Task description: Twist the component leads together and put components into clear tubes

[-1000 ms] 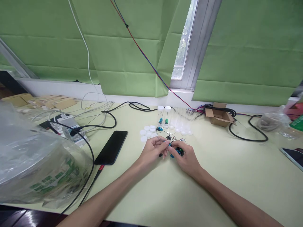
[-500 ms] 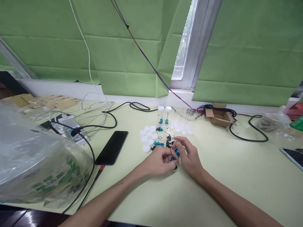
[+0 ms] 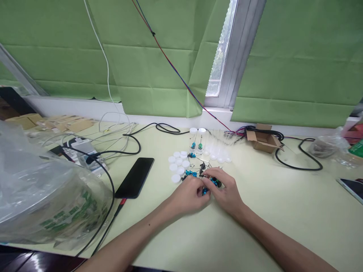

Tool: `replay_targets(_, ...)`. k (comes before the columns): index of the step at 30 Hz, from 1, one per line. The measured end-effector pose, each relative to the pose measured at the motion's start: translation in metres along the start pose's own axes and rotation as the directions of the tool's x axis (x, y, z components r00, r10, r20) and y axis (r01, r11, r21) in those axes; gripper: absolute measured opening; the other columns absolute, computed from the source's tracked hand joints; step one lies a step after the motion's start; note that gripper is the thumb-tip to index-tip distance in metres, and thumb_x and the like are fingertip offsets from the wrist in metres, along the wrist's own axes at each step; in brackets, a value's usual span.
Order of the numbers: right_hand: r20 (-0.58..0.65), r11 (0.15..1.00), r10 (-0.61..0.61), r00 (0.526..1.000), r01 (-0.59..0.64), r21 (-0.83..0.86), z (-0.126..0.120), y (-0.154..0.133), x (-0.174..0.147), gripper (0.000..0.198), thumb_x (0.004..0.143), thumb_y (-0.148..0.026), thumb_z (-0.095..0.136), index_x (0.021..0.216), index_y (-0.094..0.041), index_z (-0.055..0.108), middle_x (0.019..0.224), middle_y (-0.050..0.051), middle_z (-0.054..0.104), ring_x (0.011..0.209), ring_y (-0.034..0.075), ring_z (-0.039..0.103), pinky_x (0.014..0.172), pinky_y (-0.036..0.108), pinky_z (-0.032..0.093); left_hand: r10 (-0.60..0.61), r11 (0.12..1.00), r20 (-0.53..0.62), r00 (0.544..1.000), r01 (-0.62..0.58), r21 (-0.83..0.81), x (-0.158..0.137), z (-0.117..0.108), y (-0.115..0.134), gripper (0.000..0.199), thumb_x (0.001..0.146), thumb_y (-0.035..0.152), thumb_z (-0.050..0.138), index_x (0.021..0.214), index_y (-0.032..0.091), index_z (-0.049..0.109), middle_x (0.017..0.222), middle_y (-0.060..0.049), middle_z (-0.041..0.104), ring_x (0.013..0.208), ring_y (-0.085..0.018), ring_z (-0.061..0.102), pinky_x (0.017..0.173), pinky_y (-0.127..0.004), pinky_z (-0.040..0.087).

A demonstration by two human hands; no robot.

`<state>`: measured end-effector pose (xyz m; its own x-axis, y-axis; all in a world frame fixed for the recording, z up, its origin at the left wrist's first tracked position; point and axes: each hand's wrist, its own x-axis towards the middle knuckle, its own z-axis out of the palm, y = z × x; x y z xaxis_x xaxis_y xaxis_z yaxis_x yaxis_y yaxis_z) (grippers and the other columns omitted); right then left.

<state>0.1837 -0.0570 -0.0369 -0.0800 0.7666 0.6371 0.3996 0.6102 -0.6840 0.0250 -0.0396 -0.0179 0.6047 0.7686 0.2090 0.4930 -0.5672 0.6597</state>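
The small blue piece shows on the table between your hands, partly hidden. Your left hand is curled and your right hand bent over, meeting at the fingertips; with those covered, I cannot tell whether either grips anything. More blue-and-black pieces peek from under your right hand. Beyond stand two capped tubes; at least eight white caps lie left of the pieces. Of two phones, the right-hand one is cut off.
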Motion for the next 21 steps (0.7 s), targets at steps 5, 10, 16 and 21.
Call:
replay_targets(5, -0.029, 0.999, -0.039, 0.999, 0.039, 0.015, 0.0, -0.001, -0.001, 0.013, 0.091, -0.019, 0.06, 0.099, -0.021, 0.07, 0.099, 0.008, 0.068, 0.093, 0.02, 0.065, 0.08, 0.035, 0.054, 0.023, 0.998, -0.036, 0.999, -0.021, 0.066, 0.001, 0.001, -0.002, 0.034, 0.079, 0.016, 0.049, 0.054, 0.018, 0.025, 0.046, 0.006, 0.029, 0.048, -0.008, 0.029, 0.048, -0.027, 0.021)
replay_targets(10, -0.112, 0.999, -0.046, 0.993, 0.048, 0.017, -0.001, -0.003, 0.0, 0.014, 0.09, -0.016, 0.06, 0.097, -0.021, 0.071, 0.1, 0.008, 0.067, 0.094, 0.021, 0.065, 0.08, 0.035, 0.055, 0.033, 0.999, -0.049, 0.998, -0.031, 0.033, 0.002, -0.004, 0.002, 0.023, 0.085, 0.021, 0.05, 0.063, 0.018, 0.048, 0.051, 0.005, 0.041, 0.05, -0.009, 0.037, 0.05, -0.025, 0.025)
replay_targets(16, -0.252, 0.996, -0.031, 0.967, 0.051, 0.074, 0.0, 0.003, 0.002, 0.015, 0.089, -0.014, 0.061, 0.097, -0.022, 0.071, 0.102, 0.008, 0.065, 0.098, 0.022, 0.064, 0.082, 0.038, 0.056, 0.025, 0.999, -0.057, 0.998, -0.027, -0.04, 0.002, -0.009, 0.006, 0.019, 0.091, 0.033, 0.053, 0.087, 0.02, 0.067, 0.058, 0.004, 0.052, 0.055, -0.011, 0.045, 0.054, -0.024, 0.031)
replay_targets(21, -0.371, 0.997, 0.012, 0.929, 0.015, 0.071, -0.002, 0.009, 0.002, 0.014, 0.089, -0.016, 0.063, 0.098, -0.022, 0.071, 0.102, 0.008, 0.065, 0.1, 0.023, 0.063, 0.084, 0.04, 0.056, 0.022, 0.997, -0.184, 0.983, -0.037, -0.074, 0.005, -0.009, 0.001, 0.031, 0.096, 0.034, 0.044, 0.087, 0.018, 0.068, 0.066, 0.0, 0.059, 0.06, -0.013, 0.048, 0.058, -0.026, 0.035)
